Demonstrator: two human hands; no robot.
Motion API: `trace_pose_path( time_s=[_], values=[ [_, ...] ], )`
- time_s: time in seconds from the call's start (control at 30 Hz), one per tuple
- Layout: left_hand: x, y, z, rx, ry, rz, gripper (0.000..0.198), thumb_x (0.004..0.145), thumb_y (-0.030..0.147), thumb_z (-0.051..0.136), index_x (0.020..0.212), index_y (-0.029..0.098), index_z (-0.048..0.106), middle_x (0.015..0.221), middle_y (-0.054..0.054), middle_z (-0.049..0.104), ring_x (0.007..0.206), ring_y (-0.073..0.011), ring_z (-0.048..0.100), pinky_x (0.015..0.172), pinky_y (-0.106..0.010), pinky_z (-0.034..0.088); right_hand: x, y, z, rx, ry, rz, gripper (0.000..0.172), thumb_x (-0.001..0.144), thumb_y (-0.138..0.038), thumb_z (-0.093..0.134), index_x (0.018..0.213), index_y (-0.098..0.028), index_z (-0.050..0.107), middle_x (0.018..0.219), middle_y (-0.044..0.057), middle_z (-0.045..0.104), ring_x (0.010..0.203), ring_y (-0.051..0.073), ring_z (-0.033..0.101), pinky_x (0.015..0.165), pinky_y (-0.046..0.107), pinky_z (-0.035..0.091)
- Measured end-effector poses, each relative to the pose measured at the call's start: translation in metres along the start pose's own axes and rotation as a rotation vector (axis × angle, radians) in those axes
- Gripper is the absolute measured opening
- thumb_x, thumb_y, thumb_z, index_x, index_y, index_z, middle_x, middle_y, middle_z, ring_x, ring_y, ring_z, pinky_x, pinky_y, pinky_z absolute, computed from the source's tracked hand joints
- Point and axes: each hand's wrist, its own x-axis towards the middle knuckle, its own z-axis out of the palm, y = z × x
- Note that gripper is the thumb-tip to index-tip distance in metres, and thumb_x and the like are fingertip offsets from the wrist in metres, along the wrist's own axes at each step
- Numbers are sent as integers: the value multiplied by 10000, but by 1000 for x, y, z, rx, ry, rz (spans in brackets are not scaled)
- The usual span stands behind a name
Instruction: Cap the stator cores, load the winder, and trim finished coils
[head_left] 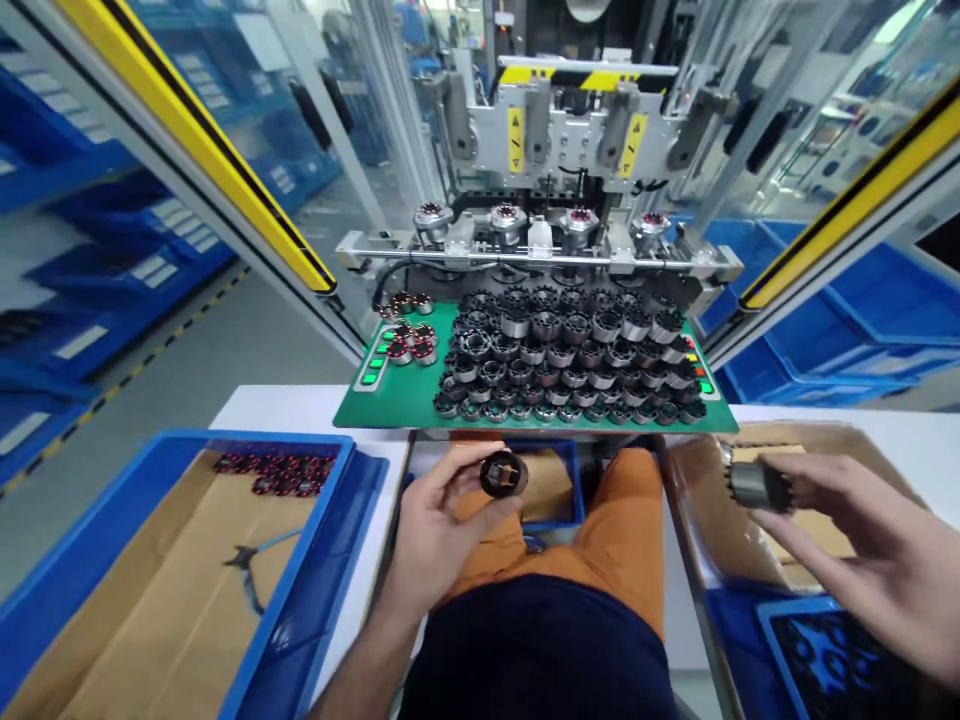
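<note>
My left hand pinches a dark ring-shaped motor stator core above my lap, its open end turned up toward me. Over the cardboard-lined box on the right, my right hand grips another stator core by its black toothed end, lying sideways with its grey metal side showing. In front of both hands, rows of similar stator cores crowd the green board. Several copper-wound stators sit at that board's left end.
A machine with several stators in holders stands behind the board. On the left, a blue bin holds wound stators and pliers. A cardboard-lined box and a blue tray of black parts are at right. Yellow-striped posts flank the station.
</note>
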Motion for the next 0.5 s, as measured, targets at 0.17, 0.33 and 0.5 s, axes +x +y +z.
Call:
trace_pose_path(
  time_s=[0.17, 0.33, 0.5],
  values=[
    [-8, -10, -23, 34, 141, -19, 493, 789, 322, 1156, 1247, 295, 977, 1222, -57, 958, 1075, -258, 961, 1022, -281, 788, 105, -111, -6, 132, -7, -406, 497, 1126, -395, 842, 1586, -541, 718, 1240, 48, 856, 894, 273, 843, 825, 467, 745],
    [-17, -32, -58, 89, 218, -86, 498, 871, 346, 1110, 1336, 255, 957, 1327, -88, 945, 1175, -281, 957, 1112, -321, 771, 223, -188, 31, 79, -34, -691, 359, 1107, -343, 889, 1432, -194, 850, 1113, 66, 862, 939, 231, 819, 942, 408, 710],
    [-7, -44, -83, 129, 309, -135, 516, 896, 349, 1103, 1366, 218, 937, 1326, -113, 948, 1169, -309, 960, 1122, -371, 776, 308, -226, 85, -130, -184, -639, 403, 1020, -240, 927, 1413, -163, 889, 1247, 109, 894, 1215, 350, 835, 1192, 567, 661]
  ],
)
